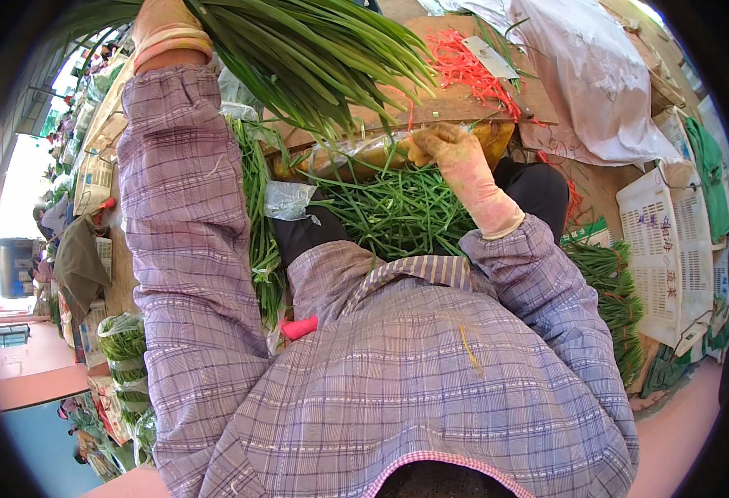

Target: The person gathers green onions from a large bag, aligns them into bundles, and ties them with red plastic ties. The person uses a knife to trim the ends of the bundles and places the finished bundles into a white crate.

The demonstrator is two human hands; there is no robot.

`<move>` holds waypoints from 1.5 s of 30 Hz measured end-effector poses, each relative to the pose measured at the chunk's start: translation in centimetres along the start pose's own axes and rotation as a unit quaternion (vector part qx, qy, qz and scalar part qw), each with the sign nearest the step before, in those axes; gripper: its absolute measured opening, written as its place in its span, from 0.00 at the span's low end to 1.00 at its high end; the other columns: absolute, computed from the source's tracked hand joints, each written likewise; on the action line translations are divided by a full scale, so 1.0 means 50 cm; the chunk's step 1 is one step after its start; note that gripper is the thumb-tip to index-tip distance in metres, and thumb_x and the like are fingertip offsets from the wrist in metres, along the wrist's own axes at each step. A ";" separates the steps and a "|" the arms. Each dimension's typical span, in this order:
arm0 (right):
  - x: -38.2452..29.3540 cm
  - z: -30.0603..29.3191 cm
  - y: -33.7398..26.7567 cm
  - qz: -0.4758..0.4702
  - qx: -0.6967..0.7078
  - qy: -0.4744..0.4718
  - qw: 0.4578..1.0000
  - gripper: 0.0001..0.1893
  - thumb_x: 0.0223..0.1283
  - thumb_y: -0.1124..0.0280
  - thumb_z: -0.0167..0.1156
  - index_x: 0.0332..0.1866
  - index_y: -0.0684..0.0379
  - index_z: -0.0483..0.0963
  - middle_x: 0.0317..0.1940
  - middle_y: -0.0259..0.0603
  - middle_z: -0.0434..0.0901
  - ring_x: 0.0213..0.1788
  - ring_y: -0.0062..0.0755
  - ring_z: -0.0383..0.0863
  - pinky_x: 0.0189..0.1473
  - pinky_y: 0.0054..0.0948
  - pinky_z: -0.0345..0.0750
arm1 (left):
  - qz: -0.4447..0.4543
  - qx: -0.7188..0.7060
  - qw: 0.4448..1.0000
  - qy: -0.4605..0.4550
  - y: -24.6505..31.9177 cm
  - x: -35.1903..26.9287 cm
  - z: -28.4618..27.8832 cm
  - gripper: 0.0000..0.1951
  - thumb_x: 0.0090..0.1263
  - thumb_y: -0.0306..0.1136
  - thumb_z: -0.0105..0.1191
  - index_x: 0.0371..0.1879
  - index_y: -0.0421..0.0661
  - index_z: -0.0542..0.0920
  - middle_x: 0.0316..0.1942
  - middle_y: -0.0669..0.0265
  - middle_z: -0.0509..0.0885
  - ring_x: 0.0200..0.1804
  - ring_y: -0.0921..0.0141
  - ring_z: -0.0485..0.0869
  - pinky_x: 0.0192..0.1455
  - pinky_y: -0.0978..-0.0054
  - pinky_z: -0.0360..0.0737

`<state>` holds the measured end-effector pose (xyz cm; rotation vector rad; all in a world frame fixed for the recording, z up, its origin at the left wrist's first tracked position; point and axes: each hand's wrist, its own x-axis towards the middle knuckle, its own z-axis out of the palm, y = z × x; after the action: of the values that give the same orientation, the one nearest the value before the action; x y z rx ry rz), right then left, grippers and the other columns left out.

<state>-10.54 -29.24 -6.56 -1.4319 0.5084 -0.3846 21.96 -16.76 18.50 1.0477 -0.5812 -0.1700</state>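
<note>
My left hand point(168, 28), in a soiled glove, is at the upper left, partly cut off by the top edge. It grips a large bunch of long green leaves point(314, 56), probably garlic chives, whose tips fan out to the right. My right hand point(455, 159), also gloved, is in front of the wooden board point(364, 118) with its fingers curled. A thin red strand point(410, 116) runs down to its fingertips; I cannot tell whether they pinch it. Below that hand, loose green leaves point(395, 211) lie heaped between my knees.
Red tie strands point(464, 68) lie piled on the board beside a pale flat piece point(489, 57). White plastic crates point(651, 249) stand at right, near tied green bundles point(610, 299). White sheeting point(595, 81) drapes the upper right. Wrapped bundles point(121, 348) stand at left; people are farther off.
</note>
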 end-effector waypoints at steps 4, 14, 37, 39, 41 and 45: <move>0.036 -0.019 0.025 -0.178 -0.204 0.196 0.942 0.14 0.69 0.64 0.62 0.50 0.63 0.82 0.37 0.35 0.85 0.36 0.20 0.80 0.40 0.22 0.76 | 0.007 0.017 1.000 0.021 0.003 -0.005 0.001 0.10 0.65 0.36 0.51 0.23 0.45 0.77 0.19 0.63 0.79 0.20 0.62 0.79 0.26 0.66 0.80; 0.057 -0.019 0.060 -0.170 -0.337 -0.116 0.919 0.18 0.66 0.60 0.63 0.57 0.56 0.77 0.55 0.39 0.82 0.56 0.33 0.81 0.52 0.34 0.79 | 0.015 0.020 1.000 0.018 0.005 -0.025 0.005 0.08 0.66 0.33 0.52 0.26 0.45 0.79 0.21 0.64 0.80 0.22 0.65 0.80 0.28 0.68 0.80; -0.061 0.027 -0.001 0.062 -0.077 -0.184 0.978 0.37 0.65 0.44 0.62 0.67 0.66 0.71 0.63 0.49 0.78 0.40 0.33 0.88 0.47 0.27 0.82 | 0.093 0.024 0.995 -0.022 0.026 -0.121 0.051 0.02 0.68 0.25 0.57 0.33 0.42 0.82 0.27 0.68 0.82 0.27 0.71 0.80 0.31 0.72 0.79; -0.043 0.009 -0.044 0.098 0.138 -0.284 0.944 0.49 0.60 0.28 0.55 0.69 0.66 0.67 0.64 0.52 0.77 0.45 0.37 0.88 0.47 0.29 0.83 | 0.129 0.071 0.986 -0.077 0.005 -0.184 0.085 0.01 0.68 0.25 0.57 0.33 0.42 0.82 0.28 0.68 0.82 0.28 0.71 0.80 0.31 0.73 0.78; -0.033 0.016 -0.073 0.085 0.257 -0.365 0.891 0.51 0.58 0.25 0.52 0.70 0.65 0.66 0.64 0.52 0.77 0.55 0.41 0.84 0.52 0.34 0.82 | 0.230 0.248 0.919 -0.203 -0.037 -0.264 0.137 0.10 0.62 0.28 0.64 0.42 0.43 0.82 0.31 0.66 0.84 0.32 0.68 0.82 0.36 0.70 0.79; -0.047 0.040 -0.099 0.155 0.359 -0.358 0.848 0.53 0.53 0.30 0.58 0.74 0.64 0.61 0.69 0.54 0.71 0.62 0.42 0.80 0.61 0.41 0.79 | 0.230 0.384 0.611 -0.653 -0.112 -0.428 0.169 0.28 0.58 0.38 0.64 0.61 0.52 0.75 0.30 0.56 0.85 0.33 0.54 0.86 0.35 0.56 0.84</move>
<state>-11.18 -26.85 -1.30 -0.6509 -0.0447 0.2269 0.30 -17.49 8.86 1.4393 -2.4318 -0.2190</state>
